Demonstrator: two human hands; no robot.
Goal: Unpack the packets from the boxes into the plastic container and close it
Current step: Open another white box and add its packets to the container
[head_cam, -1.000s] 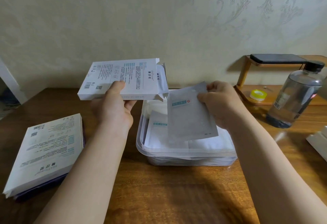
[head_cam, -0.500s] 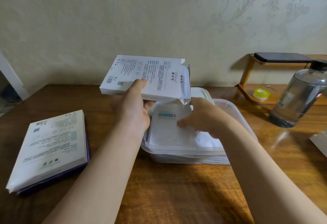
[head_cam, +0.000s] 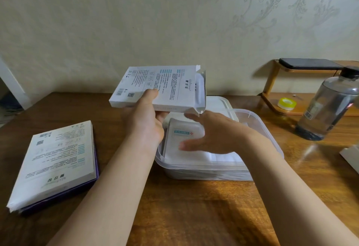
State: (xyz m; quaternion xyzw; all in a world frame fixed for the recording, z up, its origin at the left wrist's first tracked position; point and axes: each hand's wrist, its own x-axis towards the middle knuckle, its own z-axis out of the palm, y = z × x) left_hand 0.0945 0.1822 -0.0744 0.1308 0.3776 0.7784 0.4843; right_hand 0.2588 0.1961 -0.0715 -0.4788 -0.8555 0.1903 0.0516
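The left hand grips a white box with its end flap open, above the back left corner of the plastic container. The right hand is open, fingers straight, over the top packet of the white pile inside; whether it touches, I cannot tell. The container stands near the middle of the counter.

One head view only, wide-angle, facing forward and down at the table. Close in: container mid-frame, wall filling the upper half.
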